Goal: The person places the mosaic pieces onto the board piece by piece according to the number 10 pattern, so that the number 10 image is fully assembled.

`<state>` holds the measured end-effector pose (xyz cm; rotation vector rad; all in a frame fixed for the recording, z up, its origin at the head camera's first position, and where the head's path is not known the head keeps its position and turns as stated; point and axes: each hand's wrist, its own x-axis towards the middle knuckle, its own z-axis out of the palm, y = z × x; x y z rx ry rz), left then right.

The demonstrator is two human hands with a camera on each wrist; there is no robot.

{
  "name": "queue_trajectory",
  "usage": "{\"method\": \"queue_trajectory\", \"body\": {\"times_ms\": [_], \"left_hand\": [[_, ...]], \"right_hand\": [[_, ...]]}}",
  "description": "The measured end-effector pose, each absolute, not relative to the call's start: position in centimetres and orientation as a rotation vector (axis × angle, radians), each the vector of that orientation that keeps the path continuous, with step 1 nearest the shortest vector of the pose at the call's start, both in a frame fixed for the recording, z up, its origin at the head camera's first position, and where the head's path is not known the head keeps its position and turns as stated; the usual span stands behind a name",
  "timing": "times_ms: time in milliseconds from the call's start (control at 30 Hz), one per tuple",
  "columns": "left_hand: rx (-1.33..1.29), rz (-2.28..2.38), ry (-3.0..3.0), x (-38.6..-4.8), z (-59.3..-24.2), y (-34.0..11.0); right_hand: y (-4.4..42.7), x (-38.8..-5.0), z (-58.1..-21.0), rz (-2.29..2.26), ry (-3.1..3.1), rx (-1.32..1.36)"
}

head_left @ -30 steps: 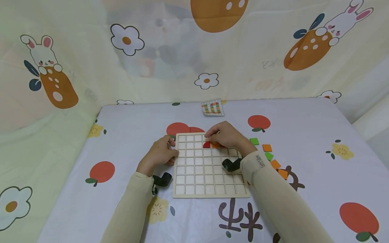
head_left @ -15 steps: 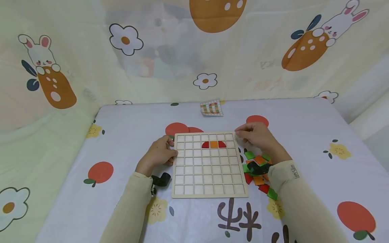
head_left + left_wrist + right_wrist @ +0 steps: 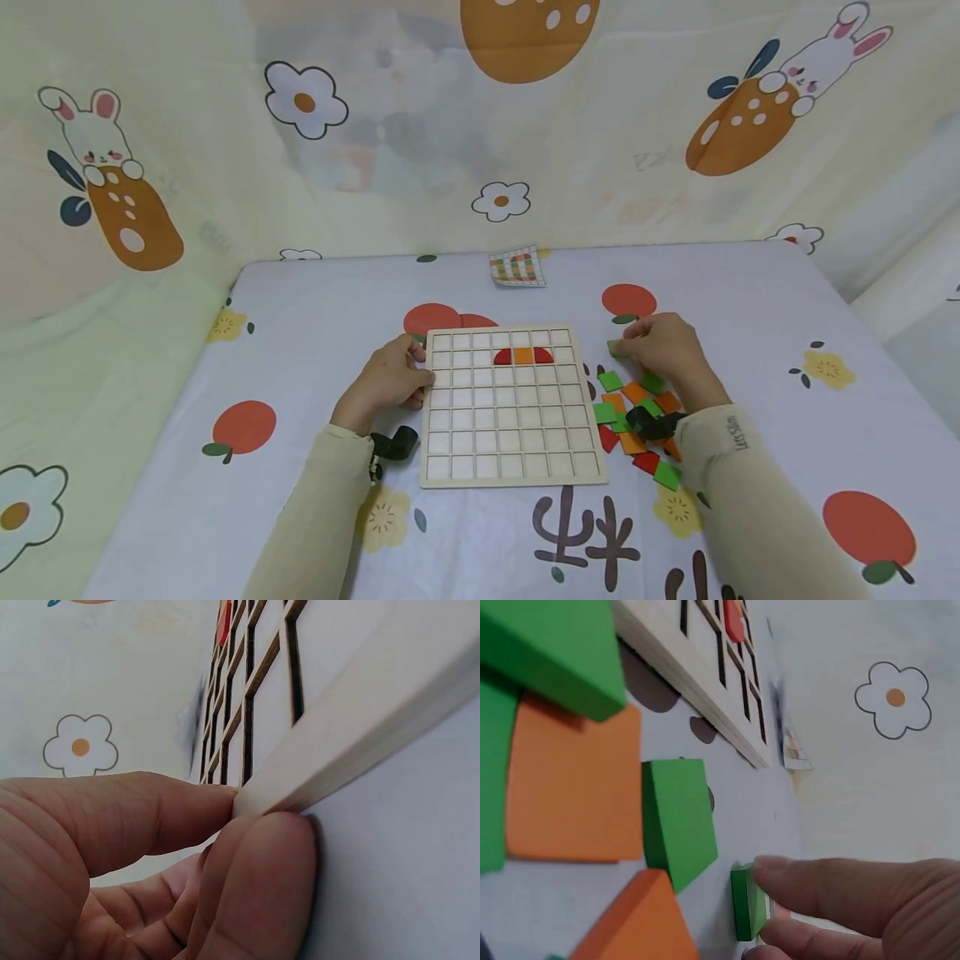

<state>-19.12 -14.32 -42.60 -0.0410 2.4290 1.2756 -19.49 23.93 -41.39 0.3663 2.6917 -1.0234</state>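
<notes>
A wooden grid board (image 3: 504, 408) lies on the cloth with two red quarter-round pieces (image 3: 502, 357) and an orange square tile (image 3: 522, 356) between them in its second row from the back. At its left edge, my left hand (image 3: 386, 379) grips the frame; thumb and curled fingers meet the pale edge (image 3: 360, 727) in the left wrist view. Right of the board, my right hand (image 3: 667, 350) pinches a green tile (image 3: 614, 348) between thumb and fingers. In the right wrist view that green tile (image 3: 744, 904) stands on its edge against the thumb.
Loose green, orange and red pieces (image 3: 611, 382) lie in a heap by the board's right side, partly under the right wrist camera (image 3: 654, 423). A small checked pattern card (image 3: 517, 267) lies at the back of the table, before a printed curtain (image 3: 405, 167).
My right hand has left the board, moved right to the loose pieces and taken hold of a green tile. A red quarter-round piece right of the orange tile came into sight. My left hand stays put.
</notes>
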Motion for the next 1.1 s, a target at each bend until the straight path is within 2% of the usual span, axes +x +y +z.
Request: {"method": "queue_trajectory", "body": {"times_ms": [333,733,1100], "left_hand": [[-0.033,1.289,2.426,-19.2,-42.9,-14.5],[-0.044,1.269,2.436,-19.2,-42.7,-14.4],[-0.035,1.258,2.444,-19.2,-42.8,-14.4]], "right_hand": [[23.3,-19.6,-41.7,-0.987,2.782,0.307],[22.9,-18.5,-41.8,-1.508,2.487,0.436],[21.0,-17.5,-41.9,-1.722,2.338,0.31]]}}
